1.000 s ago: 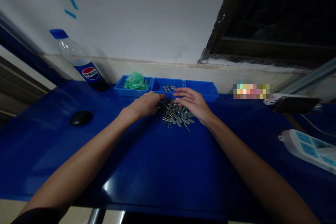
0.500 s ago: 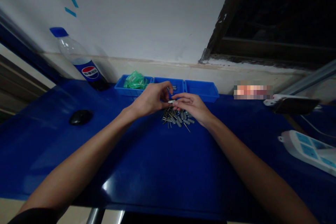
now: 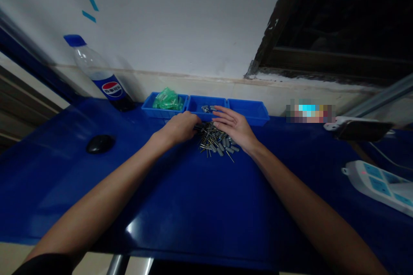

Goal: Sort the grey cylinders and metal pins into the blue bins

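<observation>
1. Resting at the left edge of the pile of small grey parts (image 3: 222, 142), your left hand (image 3: 181, 128) is showing bent fingers; the tips are hiding from view, so whether they are gripping a part cannot be told.
2. Hovering over the pile's far right side, your right hand (image 3: 237, 128) is holding its fingers loosely spread and nearly straight, with no part showing between them.
3. Below both hands, the pile is lying on the blue table (image 3: 193, 206), its thin metal legs pointing several ways.
4. Just beyond your fingertips, the middle bin (image 3: 193, 104) is containing only a few similar-looking pieces (image 3: 205, 109); by that measure you are seemingly working at an early stage, with most parts lying in the pile.
5. Beside it, the left bin (image 3: 158, 113) is holding green plastic (image 3: 167, 99), while the right bin (image 3: 248, 111) is completing the row.
6. Farther out, a black mouse (image 3: 99, 144) and a bottle (image 3: 111, 88) are sitting to your left.
</observation>
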The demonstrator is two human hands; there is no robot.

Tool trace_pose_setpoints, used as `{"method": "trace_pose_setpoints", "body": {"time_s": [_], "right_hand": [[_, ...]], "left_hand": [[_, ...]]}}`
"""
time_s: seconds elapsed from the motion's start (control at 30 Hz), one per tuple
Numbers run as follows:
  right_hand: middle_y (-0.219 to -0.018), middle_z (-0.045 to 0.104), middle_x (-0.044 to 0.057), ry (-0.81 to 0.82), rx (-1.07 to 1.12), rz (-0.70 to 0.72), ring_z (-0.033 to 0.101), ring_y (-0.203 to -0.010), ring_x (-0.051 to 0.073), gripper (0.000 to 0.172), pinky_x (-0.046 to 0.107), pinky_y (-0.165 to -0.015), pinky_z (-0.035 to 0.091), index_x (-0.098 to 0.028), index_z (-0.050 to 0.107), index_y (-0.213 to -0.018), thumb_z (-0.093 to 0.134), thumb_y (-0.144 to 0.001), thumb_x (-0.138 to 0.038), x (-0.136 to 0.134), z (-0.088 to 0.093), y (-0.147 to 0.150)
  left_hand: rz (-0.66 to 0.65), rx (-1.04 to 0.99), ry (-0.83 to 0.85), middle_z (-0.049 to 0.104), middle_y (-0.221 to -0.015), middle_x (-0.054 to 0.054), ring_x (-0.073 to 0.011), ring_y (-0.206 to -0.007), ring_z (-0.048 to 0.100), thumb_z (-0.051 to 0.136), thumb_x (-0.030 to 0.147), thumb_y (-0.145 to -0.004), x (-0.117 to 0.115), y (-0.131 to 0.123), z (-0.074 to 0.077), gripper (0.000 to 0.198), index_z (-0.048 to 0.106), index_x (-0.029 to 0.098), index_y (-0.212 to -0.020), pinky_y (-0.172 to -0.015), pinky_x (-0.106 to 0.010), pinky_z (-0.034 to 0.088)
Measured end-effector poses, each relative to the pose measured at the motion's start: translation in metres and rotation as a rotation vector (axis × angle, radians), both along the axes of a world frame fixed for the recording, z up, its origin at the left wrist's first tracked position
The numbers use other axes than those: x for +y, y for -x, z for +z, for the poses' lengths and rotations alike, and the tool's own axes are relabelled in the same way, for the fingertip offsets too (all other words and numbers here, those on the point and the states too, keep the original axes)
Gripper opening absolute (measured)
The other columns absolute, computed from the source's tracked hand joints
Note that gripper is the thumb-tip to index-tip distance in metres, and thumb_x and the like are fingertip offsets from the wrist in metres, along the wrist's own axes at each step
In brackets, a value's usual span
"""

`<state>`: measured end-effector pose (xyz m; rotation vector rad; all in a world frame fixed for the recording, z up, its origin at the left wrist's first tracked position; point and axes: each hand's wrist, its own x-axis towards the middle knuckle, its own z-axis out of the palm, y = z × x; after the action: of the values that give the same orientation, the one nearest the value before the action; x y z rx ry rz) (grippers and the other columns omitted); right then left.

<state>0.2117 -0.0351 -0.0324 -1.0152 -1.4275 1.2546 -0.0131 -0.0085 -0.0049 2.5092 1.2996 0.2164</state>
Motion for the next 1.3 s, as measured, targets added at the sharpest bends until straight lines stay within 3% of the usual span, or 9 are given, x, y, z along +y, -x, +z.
{"method": "trace_pose_setpoints", "body": {"time_s": [0.27,0.6,0.83,0.97,1.07,1.17,1.3], "right_hand": [[-0.129,0.076,0.008,0.021,-0.028,0.032,0.072,-0.120,0.027,0.034,0.047,-0.105,0.057,-0.028,0.074,-0.115,0.080,-0.082,-0.024,-0.004,0.001,-0.004],[-0.119,0.078,0.008,0.062,-0.054,0.030,0.077,-0.099,0.025,0.030,0.047,-0.093,0.060,-0.028,0.074,-0.113,0.077,-0.083,-0.027,-0.007,0.003,-0.004],[-0.116,0.078,0.008,0.048,-0.056,0.019,0.077,-0.093,0.024,0.029,0.046,-0.089,0.059,-0.027,0.072,-0.111,0.078,-0.082,-0.029,-0.006,0.003,-0.006],[-0.100,0.080,0.007,0.042,-0.080,0.009,0.074,-0.083,0.022,0.028,0.043,-0.082,0.058,-0.026,0.073,-0.110,0.077,-0.083,-0.032,-0.006,0.004,-0.005],[-0.089,0.079,0.006,0.080,-0.082,0.020,0.070,-0.074,0.021,0.030,0.042,-0.075,0.057,-0.025,0.073,-0.112,0.076,-0.085,-0.038,-0.008,0.006,-0.004],[-0.088,0.079,0.006,0.135,-0.005,0.061,0.071,-0.075,0.021,0.033,0.041,-0.075,0.057,-0.024,0.074,-0.113,0.078,-0.084,-0.040,-0.011,0.009,-0.002],[-0.087,0.079,0.005,0.157,0.082,0.077,0.072,-0.078,0.021,0.026,0.040,-0.078,0.057,-0.024,0.077,-0.103,0.083,-0.080,-0.032,-0.013,0.008,-0.002]], "left_hand": [[0.083,0.221,-0.090,0.077,-0.101,-0.015,-0.0293,-0.092,0.074,0.061,0.014,-0.090,-0.002,-0.007,0.000,0.021,0.076,0.018,-0.104,-0.077,-0.035,0.053],[-0.044,0.082,-0.112,0.077,-0.097,-0.012,-0.0216,-0.085,0.070,0.064,0.014,-0.088,0.009,-0.003,-0.014,0.020,0.078,0.016,-0.101,-0.073,-0.028,0.049],[0.047,-0.018,-0.069,0.078,-0.084,-0.011,-0.0195,-0.071,0.068,0.065,0.018,-0.085,0.008,-0.002,-0.004,0.019,0.082,0.014,-0.094,-0.067,-0.028,0.047],[0.087,-0.160,-0.148,0.079,-0.085,-0.012,-0.0213,-0.075,0.072,0.065,0.020,-0.086,0.003,-0.002,0.012,0.019,0.081,0.013,-0.092,-0.071,-0.030,0.052],[0.075,-0.397,-0.079,0.080,-0.091,-0.012,-0.0202,-0.077,0.074,0.068,0.026,-0.086,-0.003,-0.007,0.018,0.021,0.079,0.012,-0.097,-0.072,-0.030,0.056],[0.004,-0.590,0.046,0.079,-0.095,-0.010,-0.0183,-0.079,0.076,0.071,0.027,-0.083,-0.008,-0.015,0.019,0.021,0.075,0.012,-0.097,-0.073,-0.028,0.059],[-0.043,-0.660,0.086,0.078,-0.096,-0.009,-0.0174,-0.081,0.076,0.071,0.026,-0.080,-0.012,-0.022,0.015,0.020,0.071,0.012,-0.095,-0.073,-0.026,0.059]]}}
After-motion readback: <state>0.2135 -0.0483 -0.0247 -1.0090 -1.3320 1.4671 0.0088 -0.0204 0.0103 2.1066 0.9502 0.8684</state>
